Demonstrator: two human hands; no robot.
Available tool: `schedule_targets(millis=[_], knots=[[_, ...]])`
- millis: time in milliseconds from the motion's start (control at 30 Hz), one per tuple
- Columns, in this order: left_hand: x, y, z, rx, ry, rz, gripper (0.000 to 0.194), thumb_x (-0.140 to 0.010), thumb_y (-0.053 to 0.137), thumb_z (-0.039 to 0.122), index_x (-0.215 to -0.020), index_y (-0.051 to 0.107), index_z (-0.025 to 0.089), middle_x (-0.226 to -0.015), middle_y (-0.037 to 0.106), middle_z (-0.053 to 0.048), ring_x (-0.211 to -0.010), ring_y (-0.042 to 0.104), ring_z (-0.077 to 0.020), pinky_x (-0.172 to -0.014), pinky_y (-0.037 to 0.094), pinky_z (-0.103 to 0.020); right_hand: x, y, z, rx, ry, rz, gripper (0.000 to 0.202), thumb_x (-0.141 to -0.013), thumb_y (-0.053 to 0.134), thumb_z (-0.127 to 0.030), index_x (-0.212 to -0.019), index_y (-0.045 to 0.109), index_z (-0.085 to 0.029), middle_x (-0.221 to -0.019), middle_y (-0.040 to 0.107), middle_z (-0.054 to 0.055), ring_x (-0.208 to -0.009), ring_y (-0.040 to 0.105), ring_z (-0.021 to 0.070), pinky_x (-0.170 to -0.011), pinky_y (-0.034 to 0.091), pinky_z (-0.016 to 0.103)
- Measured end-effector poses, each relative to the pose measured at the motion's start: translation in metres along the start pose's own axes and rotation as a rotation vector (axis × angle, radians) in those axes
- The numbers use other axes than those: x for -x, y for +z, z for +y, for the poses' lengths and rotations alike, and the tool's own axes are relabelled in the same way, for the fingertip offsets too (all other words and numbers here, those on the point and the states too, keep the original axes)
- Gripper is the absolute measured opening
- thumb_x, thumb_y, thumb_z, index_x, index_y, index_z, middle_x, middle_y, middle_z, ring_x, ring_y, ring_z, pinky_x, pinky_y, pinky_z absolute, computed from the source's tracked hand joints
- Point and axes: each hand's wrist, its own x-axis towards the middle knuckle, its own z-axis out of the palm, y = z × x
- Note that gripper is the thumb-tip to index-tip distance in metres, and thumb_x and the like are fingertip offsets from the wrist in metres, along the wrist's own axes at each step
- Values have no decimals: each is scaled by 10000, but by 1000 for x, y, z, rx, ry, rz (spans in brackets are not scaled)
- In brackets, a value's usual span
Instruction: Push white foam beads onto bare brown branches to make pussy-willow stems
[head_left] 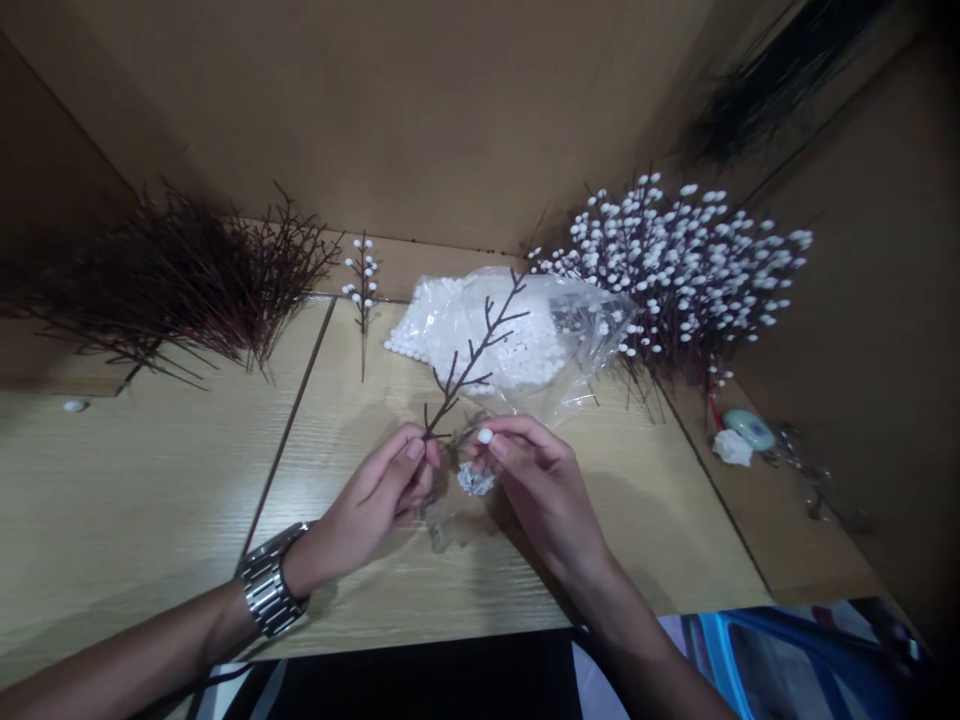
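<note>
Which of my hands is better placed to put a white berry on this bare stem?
Probably your right hand: it pinches a white berry just beside the bare stem, while your left hand is taken up gripping that stem.

Pale wood-grain table point(150, 480), clear plastic bag point(536, 345) at twelve o'clock, bare brown twigs point(217, 275) at ten, white-tipped twigs point(667, 260) at two

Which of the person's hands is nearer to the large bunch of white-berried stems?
The right. The right hand is in front and to the left of the large bunch of white-berried stems; the left hand is farther left.
</note>
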Motion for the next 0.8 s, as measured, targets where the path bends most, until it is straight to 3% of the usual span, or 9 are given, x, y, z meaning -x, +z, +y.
schedule_targets(millis=[200,367,567,800], knots=[[10,7,-6,-46,30,94,318,-1047,413,442,-867,540,213,-620,345,62,-512,276,-106,-448,254,-218,7,17,11,-31,-48,45,94,-847,750,-305,-933,746,-268,-931,763,12,-863,738,186,-811,628,374],[10,6,-6,-5,17,90,308,-1041,431,452,-894,559,214,-629,359,59,-518,281,-102,-449,250,-217,8,21,14,-55,-38,49,81,-880,717,-300,-955,736,-275,-912,769,13,-885,752,209,-838,638,434],[12,-1,-6,101,-96,73,309,-1031,444,472,-884,541,218,-655,354,61,-522,263,-88,-446,213,-187,6,20,14,-87,-39,103,109,-846,748,-306,-934,738,-242,-889,772,28,-840,758,198,-803,651,393],[8,1,-5,52,-36,96,285,-1040,437,446,-989,598,216,-640,341,68,-480,241,-82,-407,224,-195,4,19,12,-68,-59,137,103,-867,731,-294,-954,730,-239,-876,764,30,-856,758,197,-812,658,386]])
